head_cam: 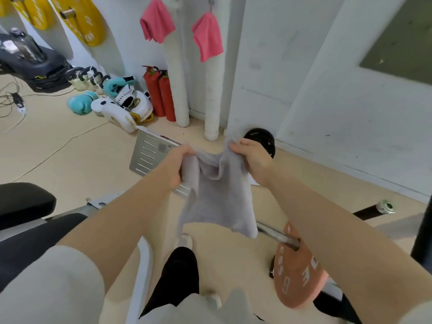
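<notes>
- With the left hand (pixel 177 166), grips a bunched upper edge of the grey cloth (pixel 217 199), fingers curled tight round the fabric.
- Holds that cloth up in the air between both forearms, above the beige floor (pixel 70 160), with a sagging fold in the middle and a loose lower hem just over the barbell bar (pixel 278 236).
- With the right hand (pixel 251 160), pinches the other upper corner, thumb on top and fingers wrapped behind.
- Looks like opening the cloth out flat. To do it well: walk the left grip outward to the true corner, draw both hands apart to straighten the top edge, hold them level, then give one light shake to drop the centre fold out.
- Better to lift a little as well, to clear the bar and the orange weight plate (pixel 297 270) at lower right with the hem.
- As for containers: far left, a dark jug (pixel 24 46) standing on a black machine (pixel 39 64); contents impossible to tell.
- Nearer the middle, two red fire extinguishers (pixel 160 94) upright on the floor, just beside a white pipe (pixel 177 90); sealed, contents hidden.
</notes>
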Tool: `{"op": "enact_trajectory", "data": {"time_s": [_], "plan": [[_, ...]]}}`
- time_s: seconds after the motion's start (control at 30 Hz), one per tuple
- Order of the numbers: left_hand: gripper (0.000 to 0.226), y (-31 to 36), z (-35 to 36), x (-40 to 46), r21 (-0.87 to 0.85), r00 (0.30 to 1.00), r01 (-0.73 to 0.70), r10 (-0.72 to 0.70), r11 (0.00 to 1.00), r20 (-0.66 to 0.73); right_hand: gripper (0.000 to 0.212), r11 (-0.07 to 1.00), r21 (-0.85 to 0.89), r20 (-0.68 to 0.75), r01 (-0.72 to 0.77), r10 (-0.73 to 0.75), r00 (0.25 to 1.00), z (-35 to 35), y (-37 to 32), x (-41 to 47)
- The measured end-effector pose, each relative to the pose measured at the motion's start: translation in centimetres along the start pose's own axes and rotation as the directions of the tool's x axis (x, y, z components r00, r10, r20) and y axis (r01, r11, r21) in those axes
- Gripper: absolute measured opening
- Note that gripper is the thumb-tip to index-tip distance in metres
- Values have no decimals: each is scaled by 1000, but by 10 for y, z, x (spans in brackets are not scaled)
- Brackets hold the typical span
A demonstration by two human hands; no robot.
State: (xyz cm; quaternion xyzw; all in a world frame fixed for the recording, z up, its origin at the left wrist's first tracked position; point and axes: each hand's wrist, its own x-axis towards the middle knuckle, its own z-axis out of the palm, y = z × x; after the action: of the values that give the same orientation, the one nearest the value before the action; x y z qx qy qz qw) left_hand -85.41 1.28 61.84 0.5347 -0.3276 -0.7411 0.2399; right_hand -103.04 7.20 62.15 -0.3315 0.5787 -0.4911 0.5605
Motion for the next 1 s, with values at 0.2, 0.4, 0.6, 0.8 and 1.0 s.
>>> {"op": "enact_trajectory", "data": {"time_s": [0.2,0.4,0.6,0.8,1.0], "plan": [[70,60,41,25,473,884,-425,243,771,399,19,964,-249,0,93,-96,995,3,-28,34],[25,104,42,68,822,816,-567,173,49,552,8,888,-440,72,133,-113,991,6,-70,69],[13,147,62,102,763,851,-470,457,443,259,22,864,-481,-101,149,-224,969,2,-86,102],[17,187,64,132,197,920,-355,379,914,-101,33,893,-449,-147,-19,-53,988,-18,-89,124],[30,196,41,157,442,879,-448,472,777,61,27,834,-548,-258,-70,-89,962,-18,-89,143]]}}
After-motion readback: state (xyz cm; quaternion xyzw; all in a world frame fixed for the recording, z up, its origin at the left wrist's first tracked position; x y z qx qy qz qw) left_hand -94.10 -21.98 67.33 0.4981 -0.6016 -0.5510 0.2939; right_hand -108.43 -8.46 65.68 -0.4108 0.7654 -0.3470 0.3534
